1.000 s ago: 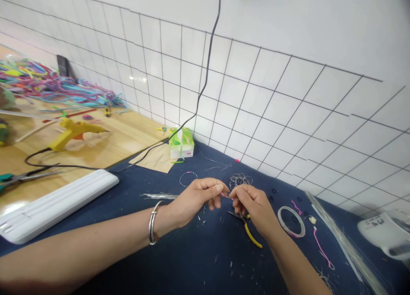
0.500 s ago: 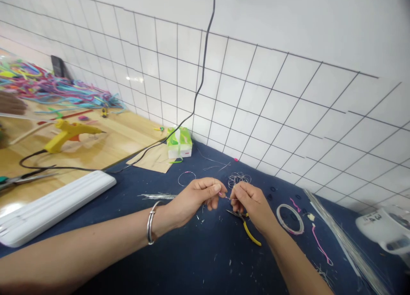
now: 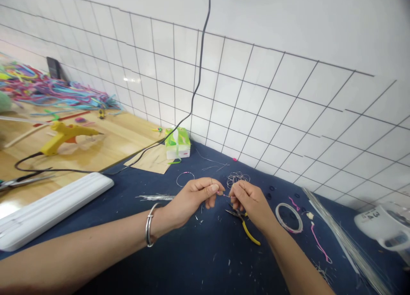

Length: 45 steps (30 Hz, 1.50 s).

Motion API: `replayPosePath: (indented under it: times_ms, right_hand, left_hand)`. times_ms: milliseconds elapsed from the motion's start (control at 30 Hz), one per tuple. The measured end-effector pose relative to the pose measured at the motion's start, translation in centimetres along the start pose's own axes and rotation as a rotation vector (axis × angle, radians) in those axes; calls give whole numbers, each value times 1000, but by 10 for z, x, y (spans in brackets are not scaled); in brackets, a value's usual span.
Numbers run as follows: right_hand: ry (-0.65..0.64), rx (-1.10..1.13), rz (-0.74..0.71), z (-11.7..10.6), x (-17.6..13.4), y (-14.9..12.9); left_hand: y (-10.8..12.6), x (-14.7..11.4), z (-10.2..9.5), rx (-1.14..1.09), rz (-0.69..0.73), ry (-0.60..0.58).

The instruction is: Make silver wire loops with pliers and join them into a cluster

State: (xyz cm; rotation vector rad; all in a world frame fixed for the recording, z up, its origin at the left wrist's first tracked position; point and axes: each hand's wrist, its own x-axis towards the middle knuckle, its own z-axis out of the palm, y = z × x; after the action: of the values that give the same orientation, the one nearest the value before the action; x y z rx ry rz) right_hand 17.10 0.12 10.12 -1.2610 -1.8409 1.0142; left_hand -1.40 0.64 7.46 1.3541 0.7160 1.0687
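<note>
Pink strand (image 3: 225, 195), pinched at both sides, spanning the gap between the fingertips.
Strand was thin and pink, with a brighter pink bit at the left hand (image 3: 197, 196) and a finer, paler run toward the right hand (image 3: 248, 198). Visible stretch was short, looked near straight, and sloped slightly down to the right. Left portion sat between thumb and fingers; right portion entered the other pinch. Both ends were hidden by the fingers. Held in mid-air, clear of the surface below. Too small to tell whether thread or covered wire.
</note>
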Motion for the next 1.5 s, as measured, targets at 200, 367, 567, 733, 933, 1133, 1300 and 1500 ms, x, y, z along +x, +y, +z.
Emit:
replayPosePath:
  times_ms: [200,367,567,733,933,1133,1300,1500]
  right_hand:
    - [-53,-89,-13,-3,-1,-6]
    - [-30,-204,-45,1,0,-5]
    - [-22,-190,-4,3,3,0]
    - [-28,83,180,8,5,4]
    - [-41,366,266,13,10,19]
    - [-50,431,261,12,10,27]
    - [-44,407,239,12,11,28]
    - [-13,171,182,10,10,27]
  left_hand:
    - [4,-2,-2,243,104,69]
    - [5,-3,-1,357,135,67]
    - [2,-3,-2,430,174,48]
    - [0,-3,-4,469,206,41]
    - [-2,-3,-4,468,195,50]
    - [-6,1,-3,284,48,73]
    - [-12,4,-3,177,6,71]
    - [-22,9,-6,69,-67,45]
